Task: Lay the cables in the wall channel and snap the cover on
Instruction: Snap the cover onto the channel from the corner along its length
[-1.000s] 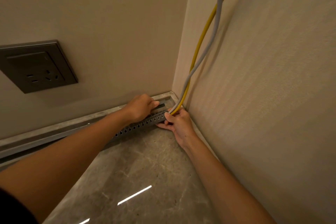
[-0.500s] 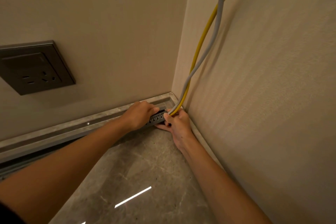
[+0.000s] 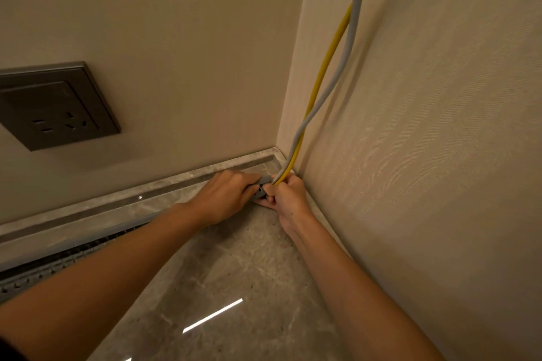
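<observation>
A yellow cable point(image 3: 328, 67) and a grey cable point(image 3: 349, 47) twist round each other and hang down the right wall into the floor corner. My right hand point(image 3: 289, 199) grips both cables at their lower end. A grey slotted cable channel point(image 3: 44, 269) runs along the foot of the left wall; only a short piece of its end point(image 3: 261, 189) shows between my hands. My left hand point(image 3: 224, 198) lies curled over that end, fingers on its top edge. How the cables sit inside the channel is hidden by my hands.
A dark wall socket point(image 3: 55, 107) sits on the left wall. A grey stone skirting point(image 3: 176, 182) runs along both walls. The polished stone floor point(image 3: 240, 287) reflects a light strip. Both walls meet close behind my hands.
My left hand has slid right along the channel toward the corner, covering most of the slotted part seen before. My right hand has stayed on the cables. The camera has tilted slightly.
</observation>
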`<action>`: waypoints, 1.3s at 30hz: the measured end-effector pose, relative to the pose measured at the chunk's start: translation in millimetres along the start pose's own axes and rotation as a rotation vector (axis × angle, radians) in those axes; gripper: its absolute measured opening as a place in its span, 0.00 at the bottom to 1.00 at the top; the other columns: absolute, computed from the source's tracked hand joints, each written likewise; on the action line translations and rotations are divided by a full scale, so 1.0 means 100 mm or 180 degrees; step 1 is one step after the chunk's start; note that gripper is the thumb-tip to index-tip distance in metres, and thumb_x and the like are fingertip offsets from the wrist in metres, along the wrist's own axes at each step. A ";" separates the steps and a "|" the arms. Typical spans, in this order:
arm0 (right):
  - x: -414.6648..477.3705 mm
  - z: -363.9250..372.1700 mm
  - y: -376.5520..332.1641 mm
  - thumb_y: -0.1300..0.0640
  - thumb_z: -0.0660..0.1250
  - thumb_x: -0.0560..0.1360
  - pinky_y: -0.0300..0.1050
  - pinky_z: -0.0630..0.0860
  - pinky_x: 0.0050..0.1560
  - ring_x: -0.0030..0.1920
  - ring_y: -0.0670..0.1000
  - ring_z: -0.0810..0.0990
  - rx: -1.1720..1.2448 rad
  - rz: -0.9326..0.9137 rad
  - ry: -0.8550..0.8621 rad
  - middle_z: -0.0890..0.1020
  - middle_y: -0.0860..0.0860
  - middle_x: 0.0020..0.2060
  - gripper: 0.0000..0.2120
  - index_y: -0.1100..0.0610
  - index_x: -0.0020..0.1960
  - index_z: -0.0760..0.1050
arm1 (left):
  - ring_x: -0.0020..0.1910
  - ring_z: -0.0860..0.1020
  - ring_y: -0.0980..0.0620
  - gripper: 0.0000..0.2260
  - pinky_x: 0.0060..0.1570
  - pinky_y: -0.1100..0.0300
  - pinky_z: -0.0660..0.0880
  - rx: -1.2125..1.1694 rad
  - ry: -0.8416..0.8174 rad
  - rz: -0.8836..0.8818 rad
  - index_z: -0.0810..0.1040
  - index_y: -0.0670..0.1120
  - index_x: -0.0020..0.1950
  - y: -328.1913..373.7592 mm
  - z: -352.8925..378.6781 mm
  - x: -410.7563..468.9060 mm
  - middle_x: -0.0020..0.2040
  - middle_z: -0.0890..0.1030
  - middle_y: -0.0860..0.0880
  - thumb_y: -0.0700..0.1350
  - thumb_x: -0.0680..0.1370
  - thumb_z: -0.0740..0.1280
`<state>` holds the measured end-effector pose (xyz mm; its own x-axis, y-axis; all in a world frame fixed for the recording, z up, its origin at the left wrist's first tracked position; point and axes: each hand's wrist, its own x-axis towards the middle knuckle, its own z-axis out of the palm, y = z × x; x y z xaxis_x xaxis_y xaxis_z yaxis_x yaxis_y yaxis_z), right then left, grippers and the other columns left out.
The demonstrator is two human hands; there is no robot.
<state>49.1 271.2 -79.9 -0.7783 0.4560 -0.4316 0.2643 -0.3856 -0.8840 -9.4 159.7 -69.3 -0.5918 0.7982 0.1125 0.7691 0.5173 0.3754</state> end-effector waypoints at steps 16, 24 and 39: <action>-0.08 -0.09 -0.03 0.72 0.59 0.76 0.53 0.76 0.52 0.30 0.47 0.69 0.0138 0.0208 -0.0379 0.70 0.53 0.31 0.11 0.58 0.41 0.67 | 0.50 0.77 0.43 0.18 0.46 0.53 0.71 0.0462 -0.0564 0.0188 0.66 0.42 0.67 0.02 -0.05 -0.08 0.55 0.78 0.41 0.48 0.79 0.60; -0.06 -0.21 -0.06 0.72 0.57 0.77 0.43 0.78 0.46 0.31 0.46 0.75 0.0292 0.0356 -0.0835 0.75 0.54 0.38 0.09 0.60 0.44 0.69 | 0.49 0.77 0.44 0.17 0.44 0.57 0.69 0.0297 -0.0606 0.0242 0.68 0.42 0.65 0.00 -0.08 -0.06 0.53 0.78 0.41 0.48 0.78 0.61; -0.07 -0.08 -0.07 0.70 0.56 0.78 0.46 0.78 0.49 0.31 0.46 0.70 -0.0502 0.0257 -0.0520 0.73 0.54 0.34 0.12 0.72 0.60 0.69 | 0.44 0.75 0.50 0.11 0.42 0.59 0.70 -0.0707 -0.0808 -0.0189 0.76 0.45 0.60 -0.10 -0.15 -0.05 0.49 0.81 0.44 0.43 0.80 0.59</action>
<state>56.9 277.7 -72.0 -0.8295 0.2879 -0.4787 0.4052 -0.2796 -0.8704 -18.2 145.9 -60.0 -0.5335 0.8345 -0.1378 0.6471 0.5076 0.5688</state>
